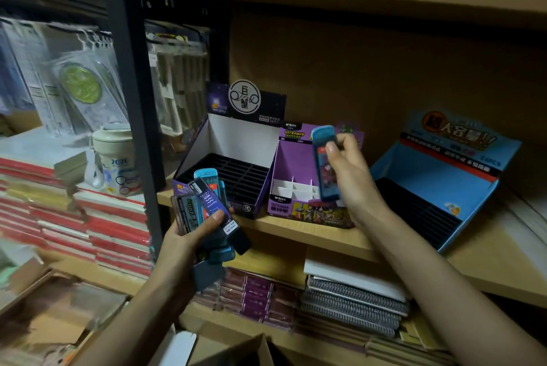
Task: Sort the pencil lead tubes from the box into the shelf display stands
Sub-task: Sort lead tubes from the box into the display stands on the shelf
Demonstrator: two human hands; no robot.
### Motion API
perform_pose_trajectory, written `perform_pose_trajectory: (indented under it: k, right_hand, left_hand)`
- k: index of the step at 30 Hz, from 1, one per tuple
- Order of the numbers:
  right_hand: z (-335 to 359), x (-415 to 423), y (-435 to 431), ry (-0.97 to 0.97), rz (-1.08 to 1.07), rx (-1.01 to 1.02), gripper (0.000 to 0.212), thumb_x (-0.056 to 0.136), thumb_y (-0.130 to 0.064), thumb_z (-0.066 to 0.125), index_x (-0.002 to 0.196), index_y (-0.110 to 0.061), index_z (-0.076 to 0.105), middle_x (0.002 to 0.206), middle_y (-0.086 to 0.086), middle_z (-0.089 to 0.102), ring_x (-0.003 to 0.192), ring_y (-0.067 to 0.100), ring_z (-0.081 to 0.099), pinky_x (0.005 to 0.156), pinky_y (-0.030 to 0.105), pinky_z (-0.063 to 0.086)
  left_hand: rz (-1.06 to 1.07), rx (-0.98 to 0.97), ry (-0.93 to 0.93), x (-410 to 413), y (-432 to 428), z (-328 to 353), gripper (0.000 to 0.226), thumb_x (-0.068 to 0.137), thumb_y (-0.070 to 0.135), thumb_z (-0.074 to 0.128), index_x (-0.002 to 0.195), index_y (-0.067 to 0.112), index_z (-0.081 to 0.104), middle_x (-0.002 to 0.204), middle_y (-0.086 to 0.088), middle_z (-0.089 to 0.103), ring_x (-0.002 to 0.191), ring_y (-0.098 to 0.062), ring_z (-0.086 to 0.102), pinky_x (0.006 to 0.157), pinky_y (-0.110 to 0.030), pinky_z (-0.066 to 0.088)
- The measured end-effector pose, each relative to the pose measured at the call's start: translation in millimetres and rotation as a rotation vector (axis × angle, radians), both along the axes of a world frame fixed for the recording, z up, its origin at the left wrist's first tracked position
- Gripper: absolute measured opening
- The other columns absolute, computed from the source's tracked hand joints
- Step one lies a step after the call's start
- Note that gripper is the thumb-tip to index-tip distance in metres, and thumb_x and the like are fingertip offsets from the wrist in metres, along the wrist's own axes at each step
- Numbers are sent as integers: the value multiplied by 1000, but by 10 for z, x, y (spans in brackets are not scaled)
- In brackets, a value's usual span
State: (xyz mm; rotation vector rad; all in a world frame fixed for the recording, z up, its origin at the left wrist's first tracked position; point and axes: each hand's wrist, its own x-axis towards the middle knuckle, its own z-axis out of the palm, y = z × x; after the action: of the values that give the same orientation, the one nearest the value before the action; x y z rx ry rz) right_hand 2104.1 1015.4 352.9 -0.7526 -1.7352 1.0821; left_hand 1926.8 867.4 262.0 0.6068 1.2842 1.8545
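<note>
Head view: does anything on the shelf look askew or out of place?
The right-hand blue cardboard display stand sits turned askew to the front edge of the wooden shelf; nothing looks spilled or damaged.

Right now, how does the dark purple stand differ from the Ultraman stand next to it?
The dark purple stand has a black slotted insert; the Ultraman stand has white card dividers. The dark purple stand's header is dark with a round white badge; the Ultraman stand's is purple with yellow lettering. The right hand holds a blue tube in front of the Ultraman stand, not the dark purple stand. Both sit side by side on one shelf.
</note>
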Motion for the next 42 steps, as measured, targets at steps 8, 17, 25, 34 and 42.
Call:
perform_pose_trajectory:
  k: [8,17,25,34,42]
  right_hand:
    - [59,-305,268,-4,-110,259,12,93,-14,55,102,-21,60,97,-12,60,92,0,59,80,16,50]
    - [-253,-452,416,-147,-157,129,16,89,-11,61,104,-10,67,86,-8,62,84,8,58,73,14,46]
    - [-215,-381,322,-400,-244,192,21,89,-16,62,109,-10,61,95,-4,58,90,12,56,74,18,46]
    - [-420,-381,-634,-575,284,-1,39,72,-57,65,88,-22,55,74,1,60,64,10,53,63,34,44]
    - [-569,-234,-649,-198,376,-369,18,83,-10,68,92,-12,53,56,-7,60,49,9,54,45,19,41]
  left_hand:
    - [-27,32,-32,-6,-14,21,35,64,27,72,97,19,63,74,4,73,59,-9,68,42,-20,49]
    - [-63,27,-58,64,12,6,34,62,30,73,93,20,64,71,5,71,58,-9,67,45,-23,49]
    - [-89,-8,-51,104,5,29,53,65,30,74,114,14,63,106,-6,72,89,-21,68,63,-31,53]
    - [-104,-24,-67,199,-47,31,40,64,27,73,103,16,66,89,-6,74,75,-19,70,59,-30,57]
    - [-187,5,-90,261,-26,63,28,72,22,70,98,12,68,87,-9,74,75,-21,70,59,-29,58]
